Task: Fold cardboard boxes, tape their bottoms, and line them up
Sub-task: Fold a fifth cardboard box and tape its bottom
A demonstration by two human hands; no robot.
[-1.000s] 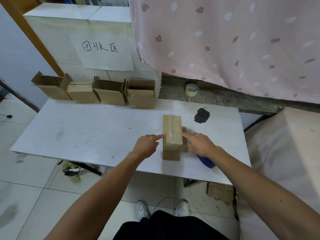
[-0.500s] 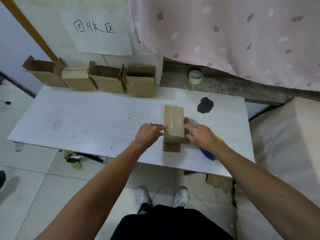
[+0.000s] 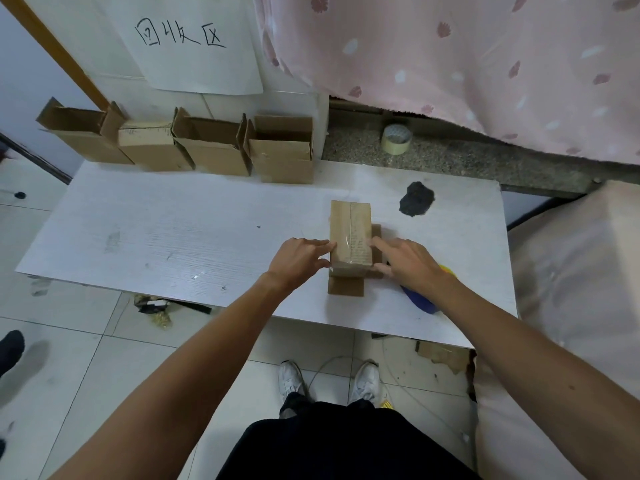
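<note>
The white counter (image 3: 173, 237) carries everything. Its biggest load is the row of four boxes (image 3: 214, 147), standing open side up, side by side, beyond and to the left of the upturned cardboard box (image 3: 349, 237) that the person is working on. That box sits bottom up, with its open flaps (image 3: 346, 287) splayed flat on the counter on its near and right sides. A strip of clear tape (image 3: 350, 244) runs along its centre seam and glints at the near end. The left hand (image 3: 299, 261) lies against the box's left side with its fingers straight and flat. The right hand (image 3: 408, 261) meets the box's right side, also with fingers extended, the forefinger reaching up to the top edge. Neither hand grips anything; both press. This looks like the end of the taping step, with the tape being rubbed down on the closed bottom. The tape roll (image 3: 396, 139) stands beyond the box and a little to its right, on the stone ledge (image 3: 485, 157), which suggests the cutting is over. The next move probably calls for taking the box by both sides, turning it open side up, and setting it hard against the right end of the row, squared with its neighbours.
</note>
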